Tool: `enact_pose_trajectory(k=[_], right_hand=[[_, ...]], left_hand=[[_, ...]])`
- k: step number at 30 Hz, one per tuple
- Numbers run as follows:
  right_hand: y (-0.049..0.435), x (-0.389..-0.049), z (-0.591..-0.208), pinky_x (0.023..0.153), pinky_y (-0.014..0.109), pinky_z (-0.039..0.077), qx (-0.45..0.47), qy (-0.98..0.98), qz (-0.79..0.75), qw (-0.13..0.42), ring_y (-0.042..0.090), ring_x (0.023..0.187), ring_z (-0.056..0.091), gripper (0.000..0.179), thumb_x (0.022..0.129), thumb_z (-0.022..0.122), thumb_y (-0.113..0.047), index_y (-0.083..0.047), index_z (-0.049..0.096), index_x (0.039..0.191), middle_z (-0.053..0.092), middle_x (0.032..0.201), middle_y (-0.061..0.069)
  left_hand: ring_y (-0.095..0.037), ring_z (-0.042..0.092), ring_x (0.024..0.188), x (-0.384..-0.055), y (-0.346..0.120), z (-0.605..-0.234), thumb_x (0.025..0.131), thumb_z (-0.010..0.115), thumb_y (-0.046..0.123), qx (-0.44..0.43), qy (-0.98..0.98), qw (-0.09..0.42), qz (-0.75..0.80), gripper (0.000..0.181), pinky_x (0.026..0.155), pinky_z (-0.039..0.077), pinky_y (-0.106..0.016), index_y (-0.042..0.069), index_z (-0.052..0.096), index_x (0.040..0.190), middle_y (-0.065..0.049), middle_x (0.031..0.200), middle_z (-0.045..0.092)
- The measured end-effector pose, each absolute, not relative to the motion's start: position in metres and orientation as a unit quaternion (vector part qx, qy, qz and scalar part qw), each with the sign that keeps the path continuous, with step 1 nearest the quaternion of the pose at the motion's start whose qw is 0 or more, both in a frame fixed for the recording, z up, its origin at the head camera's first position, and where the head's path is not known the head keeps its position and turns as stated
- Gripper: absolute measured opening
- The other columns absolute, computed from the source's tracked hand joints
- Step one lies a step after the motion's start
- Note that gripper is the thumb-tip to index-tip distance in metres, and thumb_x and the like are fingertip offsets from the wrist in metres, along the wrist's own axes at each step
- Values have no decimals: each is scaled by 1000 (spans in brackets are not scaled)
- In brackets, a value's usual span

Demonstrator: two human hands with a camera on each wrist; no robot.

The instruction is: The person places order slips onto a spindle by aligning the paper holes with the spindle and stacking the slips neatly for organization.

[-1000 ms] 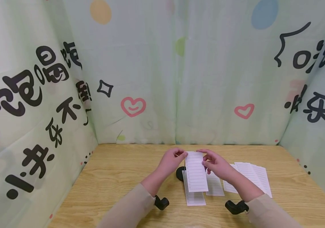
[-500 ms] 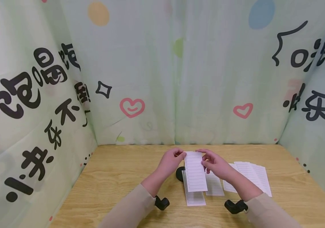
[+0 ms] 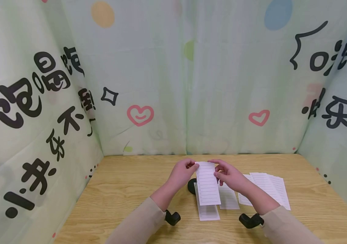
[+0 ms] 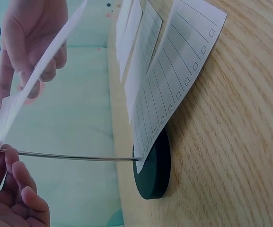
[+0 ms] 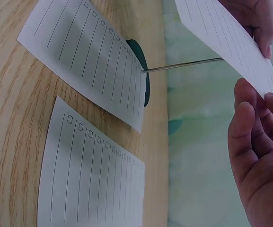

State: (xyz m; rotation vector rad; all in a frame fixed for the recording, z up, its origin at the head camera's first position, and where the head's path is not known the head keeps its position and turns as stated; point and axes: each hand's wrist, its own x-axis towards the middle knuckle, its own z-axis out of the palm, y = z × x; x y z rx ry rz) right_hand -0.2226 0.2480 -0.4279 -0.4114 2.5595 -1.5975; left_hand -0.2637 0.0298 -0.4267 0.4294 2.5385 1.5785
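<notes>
In the head view, my left hand pinches the top left corner of a white lined paper slip. My right hand holds its right edge between thumb and fingers. The slip is raised above a bill spike with a round black base. The left wrist view shows its thin metal rod reaching up to the left fingertips and the slip's corner. Whether the tip has pierced that slip, I cannot tell. Another lined slip is on the rod, down at the base, tilted.
One loose slip lies right of the spike. Farther right, several overlapping slips lie on the wooden table, partly behind the right forearm. A printed curtain encloses the back and sides. Black wrist mounts sit at both sleeves.
Both hands and the raised slip have shifted very slightly left over the spike. Their grips look the same, and the slips on the table have stayed put.
</notes>
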Motion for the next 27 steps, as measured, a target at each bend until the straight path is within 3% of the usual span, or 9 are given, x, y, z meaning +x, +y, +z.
enact_pose_trajectory(k=[12,27], right_hand=[[247,-223,-425,64,40,52,-128,840,-525,50,25,69,55,46,100,53,-3,-10,45,145,51,97,15],[245,-220,-422,62,33,51,-121,842,-524,50,27,69,55,47,100,54,-3,-9,45,145,52,95,14]], left_hand=[[-16,57,88,-262,29,-425,99,61,33,143,839,59,522,18,78,50,-34,17,69,102,5,95,64],[-16,56,81,-260,30,-423,99,61,33,141,839,64,521,19,71,48,-32,16,68,100,3,91,63]])
